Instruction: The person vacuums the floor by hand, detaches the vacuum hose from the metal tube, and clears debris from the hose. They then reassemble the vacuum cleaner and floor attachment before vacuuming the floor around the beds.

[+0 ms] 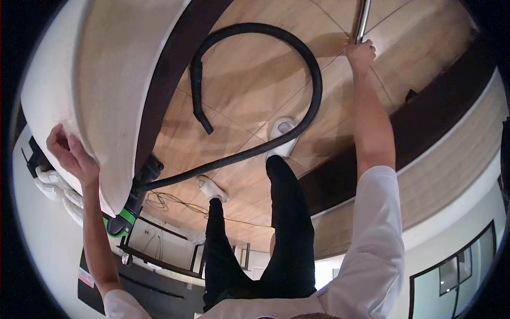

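My right hand is closed round the lower end of a shiny metal vacuum wand, which runs out of the top of the view. On the left, my left hand overlaps the side of a bed with a white cover, its fingers loosely curled and thumb apart. A black vacuum hose loops over the tiled floor and across one of my shoes. Its free end, a bent black tube, lies on the tiles. The other end joins a black and green vacuum cleaner beside the bed.
Yellow cable lies tangled on the floor near my feet, in white shoes. A second bed with a dark base borders the floor on the right. A dark-framed rack stands behind the vacuum cleaner.
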Tool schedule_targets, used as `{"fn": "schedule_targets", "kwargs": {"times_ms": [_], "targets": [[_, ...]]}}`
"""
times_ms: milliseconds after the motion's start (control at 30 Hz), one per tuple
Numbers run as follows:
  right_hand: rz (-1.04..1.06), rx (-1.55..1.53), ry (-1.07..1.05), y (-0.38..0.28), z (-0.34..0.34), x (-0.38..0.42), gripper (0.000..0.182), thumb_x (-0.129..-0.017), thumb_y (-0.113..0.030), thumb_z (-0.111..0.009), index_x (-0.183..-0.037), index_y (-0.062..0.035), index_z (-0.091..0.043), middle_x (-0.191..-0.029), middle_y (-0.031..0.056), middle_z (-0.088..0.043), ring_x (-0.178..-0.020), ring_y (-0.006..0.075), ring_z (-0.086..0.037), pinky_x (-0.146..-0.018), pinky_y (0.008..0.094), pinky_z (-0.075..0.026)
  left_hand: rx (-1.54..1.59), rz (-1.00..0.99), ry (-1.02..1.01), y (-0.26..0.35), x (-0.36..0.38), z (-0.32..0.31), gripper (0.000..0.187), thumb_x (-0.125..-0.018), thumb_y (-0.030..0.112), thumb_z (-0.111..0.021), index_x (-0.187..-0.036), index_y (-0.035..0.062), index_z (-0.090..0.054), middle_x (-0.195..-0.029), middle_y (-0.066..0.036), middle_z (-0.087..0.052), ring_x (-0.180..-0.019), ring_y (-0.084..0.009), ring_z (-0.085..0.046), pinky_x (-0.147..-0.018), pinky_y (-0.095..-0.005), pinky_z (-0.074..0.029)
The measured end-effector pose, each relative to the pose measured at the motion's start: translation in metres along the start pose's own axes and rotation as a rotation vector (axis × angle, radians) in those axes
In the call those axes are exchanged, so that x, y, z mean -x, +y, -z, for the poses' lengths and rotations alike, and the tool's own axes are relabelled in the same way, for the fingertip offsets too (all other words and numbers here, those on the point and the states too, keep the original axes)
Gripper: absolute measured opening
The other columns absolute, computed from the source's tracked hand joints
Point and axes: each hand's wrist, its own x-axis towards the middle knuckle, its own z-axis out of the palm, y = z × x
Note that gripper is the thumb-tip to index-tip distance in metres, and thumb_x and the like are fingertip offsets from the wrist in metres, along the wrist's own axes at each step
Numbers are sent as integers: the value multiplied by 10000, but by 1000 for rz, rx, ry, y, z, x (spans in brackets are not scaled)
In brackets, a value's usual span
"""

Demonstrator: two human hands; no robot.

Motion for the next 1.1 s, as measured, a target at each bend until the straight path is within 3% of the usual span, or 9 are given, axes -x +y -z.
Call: {"fn": "schedule_targets", "kwargs": {"times_ms": [167, 233, 267, 333, 400, 567, 767, 1033, 1100], "targets": [[-3, 59, -114, 1, -33, -31, 633, -857, -427, -698, -1257, 29, -519, -1257, 285, -620, -1156, 468, -614, -950, 520, -534, -19, 35, -38, -11, 4, -1, 476, -1049, 370, -448, -1276, -47, -428, -1120, -115, -468, -975, -198, -446, -920, -365, -383], [-102, -22, -298, 2, -29, -34, 579, -840, -409, -716, -1205, 15, -569, -1133, 274, -700, -1033, 430, -695, -887, 504, -561, -25, 27, -50, -11, 4, -1, 498, -1046, 392, -435, -1271, -52, -415, -1119, -122, -458, -975, -208, -443, -923, -373, -381], [-54, -243, -337, 33, -55, -39, 493, -840, -404, -725, -1059, 27, -631, -912, 262, -736, -869, 379, -744, -763, 477, -581, -15, 33, -59, -12, 5, -1, 515, -1042, 407, -427, -1268, -55, -411, -1115, -132, -458, -979, -220, -447, -923, -383, -384], [-188, -464, -383, 62, -79, -27, 415, -863, -385, -691, -914, 26, -666, -764, 226, -709, -739, 340, -731, -644, 448, -565, 18, 39, -47, -7, 3, -7, 532, -1039, 422, -419, -1265, -59, -406, -1111, -141, -458, -984, -232, -451, -923, -393, -388], [-348, -537, -387, 18, 3, 23, 344, -915, -322, -692, -781, -21, -596, -574, 87, -589, -458, 206, -591, -431, 390, -467, -34, -32, -49, 2, -5, -9, 545, -1037, 426, -429, -1268, -67, -400, -1112, -157, -457, -995, -255, -456, -923, -403, -396], [-514, -699, -385, 26, 87, 167, 320, -880, -217, -667, -622, -94, -523, -508, 25, -507, -411, 157, -497, -396, 358, -393, 65, 76, -57, -7, 7, -12, 512, -1026, 383, -492, -1227, -87, -466, -1122, -194, -485, -1009, -298, -482, -912, -400, -422], [-629, -962, -591, 40, 272, 319, 112, -888, -91, -598, -832, -76, -502, -554, -4, -446, -411, 120, -460, -356, 301, -389, -29, -24, -10, 11, -8, -12, 426, -980, 304, -585, -1246, -20, -510, -1118, -238, -571, -1018, -403, -581, -871, -462, -487], [-805, -781, -806, 53, 575, 479, 163, -870, -129, -618, -754, -48, -536, -538, 31, -503, -393, 152, -509, -374, 310, -441, -162, 266, -167, 71, -30, 29, 403, -925, 266, -627, -1244, 31, -554, -1177, -231, -582, -1113, -413, -583, -898, -519, -502], [-781, -748, -836, 70, 624, 543, 161, -856, -118, -618, -739, -40, -540, -533, 42, -512, -402, 153, -524, -382, 316, -450, 49, 161, -8, 99, -11, 39, 366, -918, 256, -637, -1207, 36, -586, -1154, -229, -586, -1086, -406, -588, -901, -527, -506]]}}
